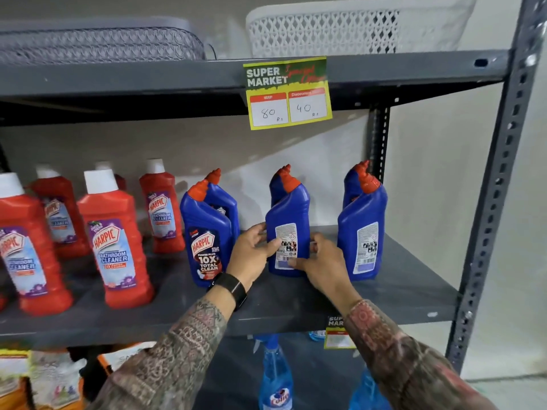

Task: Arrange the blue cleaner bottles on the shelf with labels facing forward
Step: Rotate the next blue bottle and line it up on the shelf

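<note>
Three pairs of blue cleaner bottles with red caps stand on the grey shelf [408, 279]. The front left blue bottle [205, 232] shows its Harpic front label. The front middle blue bottle [288, 214] shows its white back label toward me. My left hand [251, 255] grips its left side and my right hand [322, 261] grips its lower right side. The front right blue bottle [362, 229] also shows its back label. One more blue bottle stands partly hidden behind each front one.
Several red Harpic bathroom cleaner bottles [115, 241] fill the shelf's left part. A yellow price tag [288, 93] hangs from the shelf above, which carries a grey basket [97, 42] and a white basket [340, 28]. A metal upright [497, 184] bounds the right. Spray bottles [275, 377] stand below.
</note>
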Demonstrator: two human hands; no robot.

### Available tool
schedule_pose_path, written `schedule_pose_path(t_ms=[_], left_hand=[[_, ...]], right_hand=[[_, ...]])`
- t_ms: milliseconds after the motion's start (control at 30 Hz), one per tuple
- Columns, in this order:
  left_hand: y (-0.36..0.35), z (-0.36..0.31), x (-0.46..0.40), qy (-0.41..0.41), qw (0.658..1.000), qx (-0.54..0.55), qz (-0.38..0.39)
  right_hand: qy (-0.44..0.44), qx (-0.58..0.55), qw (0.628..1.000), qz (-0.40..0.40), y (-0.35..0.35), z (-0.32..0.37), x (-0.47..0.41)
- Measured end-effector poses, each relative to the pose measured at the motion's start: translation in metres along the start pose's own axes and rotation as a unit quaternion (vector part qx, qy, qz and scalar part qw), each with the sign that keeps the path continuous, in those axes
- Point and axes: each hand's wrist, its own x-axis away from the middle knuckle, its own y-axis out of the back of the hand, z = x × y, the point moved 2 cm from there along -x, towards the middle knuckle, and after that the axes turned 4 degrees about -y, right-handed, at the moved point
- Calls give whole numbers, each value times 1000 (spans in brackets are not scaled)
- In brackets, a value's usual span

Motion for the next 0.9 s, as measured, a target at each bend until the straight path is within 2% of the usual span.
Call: schedule_pose_path(t_ms=[133, 200, 267, 333, 400, 467, 533, 633, 800, 900], left_hand=[[-6, -21, 5, -70, 998, 7, -7], [-16, -35, 9, -78, 997, 18, 18], [-21, -44, 11, -75, 997, 26, 12], [-20, -47, 10, -69, 996, 46, 12], [-15, -48, 11, -70, 995, 68, 37], [-14, -46, 13, -60, 992, 85, 75], [-12, -42, 15, -44, 989, 95, 108], [-8, -36, 16, -43, 989, 90, 112], [-8, -36, 25, -109, 994, -14, 8], [-5, -35, 22, -149, 985, -81, -28]], right_hand=[[50, 0, 997, -65, 6, 17, 12], [109, 32, 988, -109, 8, 29, 20], [150, 60, 981, -108, 8, 36, 25], [141, 32, 988, -58, 10, 34, 23], [106, -58, 992, 27, 12, 24, 14], [79, -122, 981, 127, 14, 17, 6], [73, -150, 968, 185, 13, 15, 3], [75, -165, 972, 149, 10, 12, 5], [78, -112, 990, 34, 1, 10, 7], [71, -125, 988, 62, 7, 7, 0]])
